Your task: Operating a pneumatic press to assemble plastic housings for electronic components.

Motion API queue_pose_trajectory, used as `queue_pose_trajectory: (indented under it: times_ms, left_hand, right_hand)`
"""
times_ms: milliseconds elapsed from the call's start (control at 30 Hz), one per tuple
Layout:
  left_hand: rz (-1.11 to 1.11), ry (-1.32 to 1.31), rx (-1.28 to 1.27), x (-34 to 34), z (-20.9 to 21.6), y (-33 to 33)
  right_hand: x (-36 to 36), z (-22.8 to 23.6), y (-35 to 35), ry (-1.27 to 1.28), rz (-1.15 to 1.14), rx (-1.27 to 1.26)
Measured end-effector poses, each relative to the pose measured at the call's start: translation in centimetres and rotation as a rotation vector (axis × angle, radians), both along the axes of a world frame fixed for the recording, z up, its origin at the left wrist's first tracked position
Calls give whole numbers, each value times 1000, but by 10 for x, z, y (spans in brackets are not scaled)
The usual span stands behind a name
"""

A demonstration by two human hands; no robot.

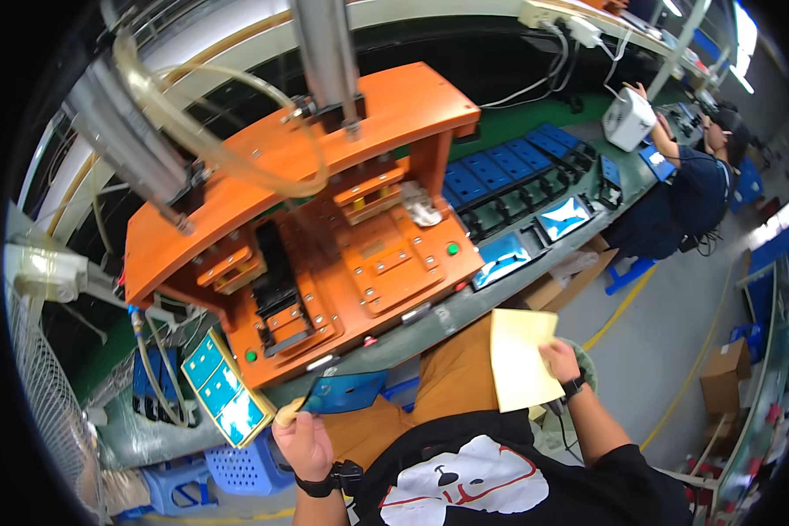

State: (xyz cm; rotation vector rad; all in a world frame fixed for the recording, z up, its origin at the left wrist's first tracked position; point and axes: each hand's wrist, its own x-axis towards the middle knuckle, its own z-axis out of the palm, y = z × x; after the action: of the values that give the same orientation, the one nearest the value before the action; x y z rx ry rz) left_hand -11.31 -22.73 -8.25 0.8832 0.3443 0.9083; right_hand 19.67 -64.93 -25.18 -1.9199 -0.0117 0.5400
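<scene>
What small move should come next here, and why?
Probably set the yellow sheet aside: the right hand grips it by its edge while the left hand holds the blue panel, so releasing the sheet would free a hand.

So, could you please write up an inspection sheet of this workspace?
Surface: green bench bearing an orange press.
Things in hand: dark blue panel; pale yellow sheet.
Clutter: crumpled pale item on the press; rows of blue panels beyond it at right.
Hands: left hand pinches the panel's end; right hand grips the sheet's edge.
Cables: white cables behind the bench.
Surroundings: co-worker at right; blue basket lower left.
</scene>
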Motion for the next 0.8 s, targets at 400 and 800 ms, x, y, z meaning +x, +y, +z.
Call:
queue_pose_trajectory:
  times_ms: [400, 800]
  left_hand:
    - [-110, 534, 576, 19, 17, 2]
    - [-109, 741, 1001, -14, 68, 47]
  right_hand:
    - [-4, -87, -78, -132, -298, -464]
    - [-82, 262, 394, -1392, 996, 179]
